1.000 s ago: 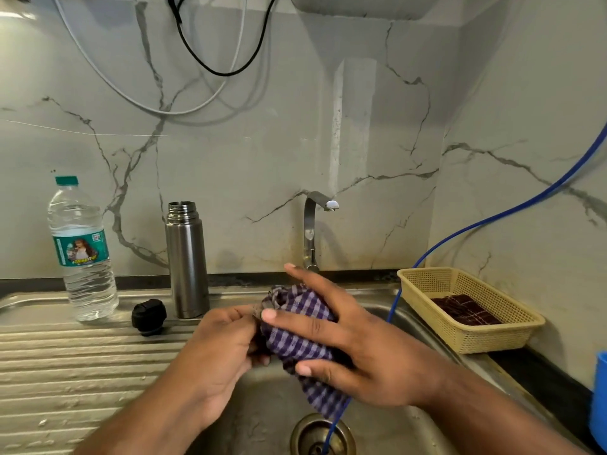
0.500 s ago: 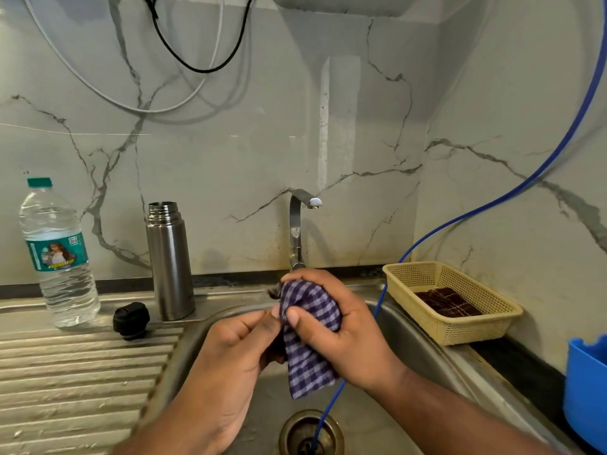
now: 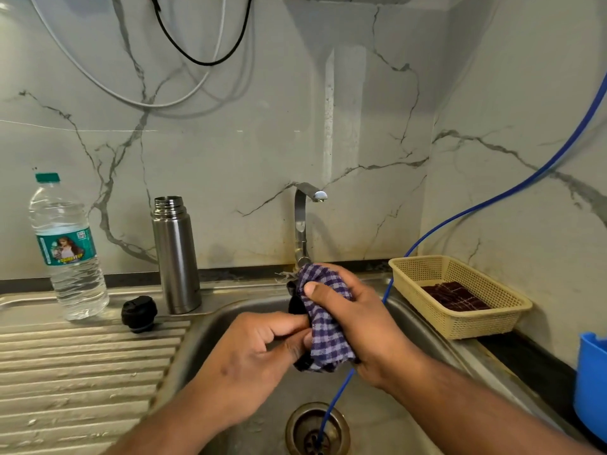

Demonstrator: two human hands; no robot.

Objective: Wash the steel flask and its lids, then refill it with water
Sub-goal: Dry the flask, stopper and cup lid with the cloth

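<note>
The steel flask [image 3: 175,257] stands upright and uncapped on the sink ledge, left of the tap. Beside its foot, on the draining board, lies a black lid [image 3: 138,312]. Over the sink basin [image 3: 230,318] both hands work a purple checked cloth [image 3: 323,326]. My right hand [image 3: 358,326] wraps round the cloth, thumb pressed on its front. My left hand [image 3: 253,359] pinches the cloth's left edge with curled fingers. A dark object [image 3: 294,303] peeks out of the cloth, mostly hidden.
A plastic water bottle [image 3: 67,254] stands far left. The tap [image 3: 303,221] is off. A blue hose [image 3: 460,215] runs down into the drain [image 3: 317,428]. A yellow basket [image 3: 460,297] holding a dark cloth sits right; a blue container [image 3: 591,382] at the right edge.
My right hand's fingers, spread flat over the cloth a second ago, have curled round it and bunched it up. My left hand shifted its pinch along the cloth's edge.
</note>
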